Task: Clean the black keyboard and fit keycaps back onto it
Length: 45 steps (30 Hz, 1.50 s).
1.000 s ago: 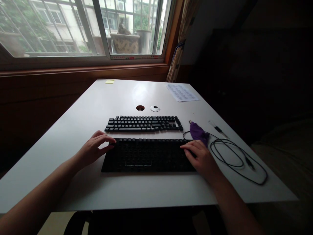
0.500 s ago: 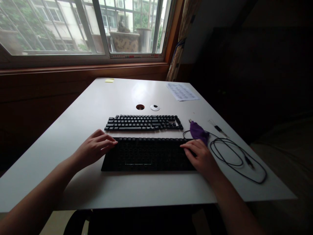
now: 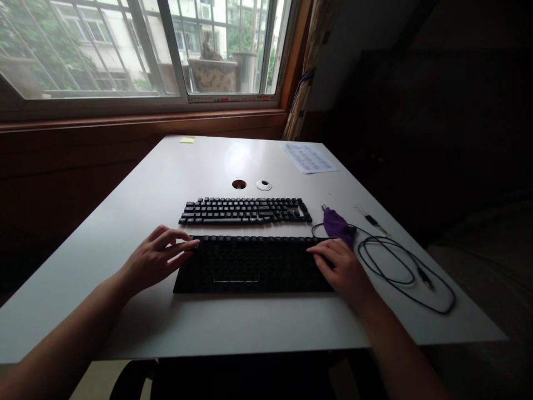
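A black keyboard (image 3: 258, 264) lies flat near the desk's front edge. Its back row carries keycaps, while most of the dark face looks bare of them. At the back left corner, my left hand (image 3: 160, 253) has its thumb and forefinger closed on a small dark piece that looks like a keycap. My right hand (image 3: 339, 264) lies over the keyboard's right end, fingers bent and gripping it there. Just behind the keyboard, loose black keycaps (image 3: 245, 211) are laid out in rows in the shape of a keyboard.
To the right lie a purple cloth (image 3: 337, 223), a coiled black cable (image 3: 403, 278) and a small wire tool with a dark handle (image 3: 371, 220). Farther back on the white desk (image 3: 137, 205) are a cable hole (image 3: 239, 184), its round cover (image 3: 264, 185), printed paper (image 3: 310, 158) and a yellow note (image 3: 187, 140).
My left hand's fingers have shifted slightly at the keyboard's back left corner, the forefinger arching more and the thumb drawing in. My right hand stays in place.
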Tool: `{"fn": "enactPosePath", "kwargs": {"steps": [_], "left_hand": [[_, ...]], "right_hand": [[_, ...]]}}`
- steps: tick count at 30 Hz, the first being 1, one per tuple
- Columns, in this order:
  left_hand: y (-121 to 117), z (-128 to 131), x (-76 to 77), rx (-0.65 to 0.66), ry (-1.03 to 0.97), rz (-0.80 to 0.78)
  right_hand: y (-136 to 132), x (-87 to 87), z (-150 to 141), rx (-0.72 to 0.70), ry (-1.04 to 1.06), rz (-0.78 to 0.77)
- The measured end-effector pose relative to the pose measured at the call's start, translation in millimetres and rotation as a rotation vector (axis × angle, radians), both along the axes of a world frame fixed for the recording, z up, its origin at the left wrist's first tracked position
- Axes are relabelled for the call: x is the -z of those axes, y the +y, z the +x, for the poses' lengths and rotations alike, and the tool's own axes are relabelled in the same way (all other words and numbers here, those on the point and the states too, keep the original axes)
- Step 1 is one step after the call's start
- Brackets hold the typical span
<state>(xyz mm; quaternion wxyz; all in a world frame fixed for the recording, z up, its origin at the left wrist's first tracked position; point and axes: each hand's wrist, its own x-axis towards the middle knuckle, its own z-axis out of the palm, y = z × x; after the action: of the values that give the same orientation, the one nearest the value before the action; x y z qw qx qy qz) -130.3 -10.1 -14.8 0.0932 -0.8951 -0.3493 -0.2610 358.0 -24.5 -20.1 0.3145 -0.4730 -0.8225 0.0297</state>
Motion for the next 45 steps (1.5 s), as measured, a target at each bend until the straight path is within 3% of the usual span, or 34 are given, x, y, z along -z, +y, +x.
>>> {"fn": "enactPosePath", "kwargs": {"steps": [45], "left_hand": [[1.8,8.0,-6.5,0.078,-0.034,-0.042]], "right_hand": [[0.4,4.2,2.3,-0.010,-0.007,-0.001]]}}
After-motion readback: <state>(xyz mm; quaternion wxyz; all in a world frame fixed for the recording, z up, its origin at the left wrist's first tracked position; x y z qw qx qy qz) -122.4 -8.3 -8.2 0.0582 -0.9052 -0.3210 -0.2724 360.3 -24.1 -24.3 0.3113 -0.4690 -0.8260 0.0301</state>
